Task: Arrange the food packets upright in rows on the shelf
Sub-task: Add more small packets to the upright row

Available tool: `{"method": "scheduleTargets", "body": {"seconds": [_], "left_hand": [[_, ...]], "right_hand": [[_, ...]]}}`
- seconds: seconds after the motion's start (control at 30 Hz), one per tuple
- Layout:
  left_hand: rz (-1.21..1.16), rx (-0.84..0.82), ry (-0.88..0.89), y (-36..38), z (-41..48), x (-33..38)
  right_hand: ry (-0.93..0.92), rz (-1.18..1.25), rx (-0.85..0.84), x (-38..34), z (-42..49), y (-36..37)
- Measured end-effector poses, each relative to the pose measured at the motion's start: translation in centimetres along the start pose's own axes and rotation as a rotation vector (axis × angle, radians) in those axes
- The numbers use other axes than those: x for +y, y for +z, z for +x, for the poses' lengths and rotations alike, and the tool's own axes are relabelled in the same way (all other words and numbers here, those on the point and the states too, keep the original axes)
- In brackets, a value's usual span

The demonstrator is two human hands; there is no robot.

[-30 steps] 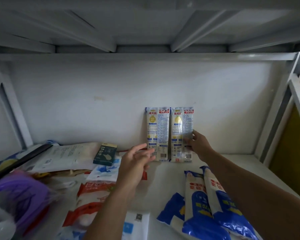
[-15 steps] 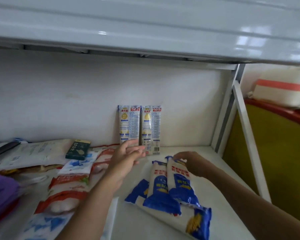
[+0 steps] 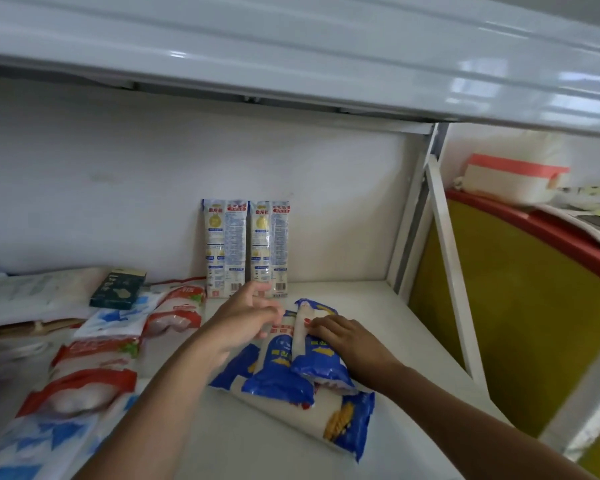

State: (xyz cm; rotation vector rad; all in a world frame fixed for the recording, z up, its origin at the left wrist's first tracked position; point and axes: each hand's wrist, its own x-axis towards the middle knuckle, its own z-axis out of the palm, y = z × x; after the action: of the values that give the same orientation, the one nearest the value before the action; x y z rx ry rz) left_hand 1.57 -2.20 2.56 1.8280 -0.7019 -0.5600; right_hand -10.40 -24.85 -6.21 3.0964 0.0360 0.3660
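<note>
Two tall pale packets [image 3: 225, 247] [image 3: 270, 247] stand upright side by side against the back wall of the white shelf [image 3: 388, 341]. In front of them lie blue-and-white packets in a small pile [image 3: 281, 375]. My right hand [image 3: 347, 336] rests flat on the rightmost blue packet [image 3: 321, 355], fingers on its upper half. My left hand [image 3: 243, 318] hovers just left of it, over the top of the second blue packet, fingers spread and blurred. A larger blue packet [image 3: 343, 420] lies underneath.
Red-and-white packets [image 3: 94, 379] and blue-white ones [image 3: 115, 318] lie flat at the left, with a dark green box [image 3: 116, 289] and flat paper bags behind. The upper shelf [image 3: 291, 53] hangs low overhead. A white upright [image 3: 447, 251] bounds the right side; a yellow cabinet stands beyond.
Both hands drew back from the upright packets and came down onto the blue packets lying in front. The view also swung to the right and down.
</note>
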Motion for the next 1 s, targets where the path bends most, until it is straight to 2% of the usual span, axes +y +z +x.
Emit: {"method": "scheduleTargets", "body": {"seconds": [0.2,0.33,0.4,0.53,0.7,1.0], "left_hand": [[0.093,-0.006,0.002,-0.4,0.1,-0.4],[0.117,-0.017,0.043,-0.5,0.1,-0.3],[0.114,-0.026,0.082,-0.3,0.0,-0.2],[0.065,-0.008,0.203,0.4,-0.2,0.3],[-0.218,0.14,0.294,0.9,-0.1,1.0],[-0.367,0.319,0.364,1.1,0.0,1.3]], "right_hand": [[0.146,0.328,0.135,0.2,-0.1,-1.4],[0.337,0.572,0.37,-0.9,1.0,-3.9],[0.418,0.68,0.415,-1.9,1.8,-6.0],[0.391,0.967,0.49,-3.3,3.1,-8.9],[0.318,1.223,0.402,-5.4,3.4,-9.7],[0.284,1.426,0.388,-6.6,4.2,-10.4]]}}
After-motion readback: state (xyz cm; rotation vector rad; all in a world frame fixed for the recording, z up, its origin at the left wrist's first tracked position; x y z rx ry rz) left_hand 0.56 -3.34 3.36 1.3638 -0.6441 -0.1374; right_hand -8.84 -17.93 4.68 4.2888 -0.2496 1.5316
